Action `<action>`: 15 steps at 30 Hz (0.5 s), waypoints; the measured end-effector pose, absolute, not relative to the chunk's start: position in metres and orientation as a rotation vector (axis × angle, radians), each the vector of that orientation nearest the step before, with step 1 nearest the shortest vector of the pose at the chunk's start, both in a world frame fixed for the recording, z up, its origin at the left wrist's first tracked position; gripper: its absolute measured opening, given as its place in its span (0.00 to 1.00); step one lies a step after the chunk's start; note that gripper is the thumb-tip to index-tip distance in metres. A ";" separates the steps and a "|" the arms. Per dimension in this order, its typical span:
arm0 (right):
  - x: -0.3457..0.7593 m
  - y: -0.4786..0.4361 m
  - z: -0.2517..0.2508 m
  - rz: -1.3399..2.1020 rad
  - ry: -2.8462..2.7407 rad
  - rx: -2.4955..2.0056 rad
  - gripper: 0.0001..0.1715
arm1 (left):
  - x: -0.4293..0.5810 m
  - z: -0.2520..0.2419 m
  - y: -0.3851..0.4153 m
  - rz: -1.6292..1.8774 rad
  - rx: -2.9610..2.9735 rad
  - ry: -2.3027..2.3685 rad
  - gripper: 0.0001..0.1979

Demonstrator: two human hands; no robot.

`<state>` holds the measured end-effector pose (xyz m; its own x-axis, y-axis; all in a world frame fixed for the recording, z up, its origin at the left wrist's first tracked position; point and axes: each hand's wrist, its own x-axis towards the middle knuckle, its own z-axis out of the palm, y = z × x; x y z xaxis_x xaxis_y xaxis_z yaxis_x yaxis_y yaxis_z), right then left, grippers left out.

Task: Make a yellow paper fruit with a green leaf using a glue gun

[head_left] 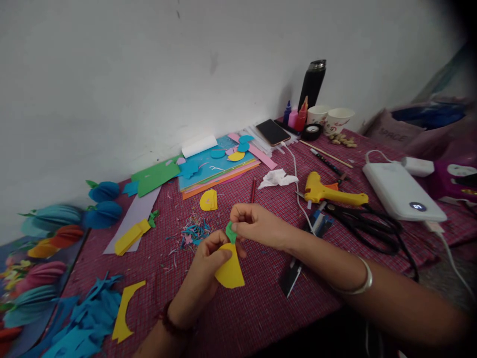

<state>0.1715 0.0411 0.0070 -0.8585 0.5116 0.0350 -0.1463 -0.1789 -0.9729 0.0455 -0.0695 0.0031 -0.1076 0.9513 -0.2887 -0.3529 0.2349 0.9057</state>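
My left hand (211, 263) pinches a yellow half-round paper piece (231, 271) between thumb and fingers, its curved side partly hidden by the hand. At the top of that piece, my right hand (253, 226) is closed on a small green paper leaf (230, 232). The leaf touches the yellow paper's upper tip; whether it is stuck there I cannot tell. Just beyond my hands lies a small stack of yellow paper pieces (208, 200). Blue and pink paper scraps (196, 232) are scattered to the left of my hands.
A yellow glue gun (331, 191), black-handled scissors (357, 226) and a white power bank (404, 191) lie to the right. Coloured sheets (219, 169), a phone (273, 132) and paper cups (338, 119) sit at the back. Blue offcuts (87, 318) and folded paper fruits (52, 221) are left.
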 end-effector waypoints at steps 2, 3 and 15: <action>0.172 0.042 0.007 2.089 -1.693 -0.400 0.06 | 0.045 0.003 -0.069 1.237 0.651 1.154 0.13; 0.172 0.042 0.006 2.094 -1.705 -0.394 0.06 | 0.044 0.003 -0.069 1.227 0.636 1.148 0.12; 0.172 0.040 0.007 2.132 -1.679 -0.426 0.05 | 0.043 0.002 -0.069 1.220 0.618 1.111 0.12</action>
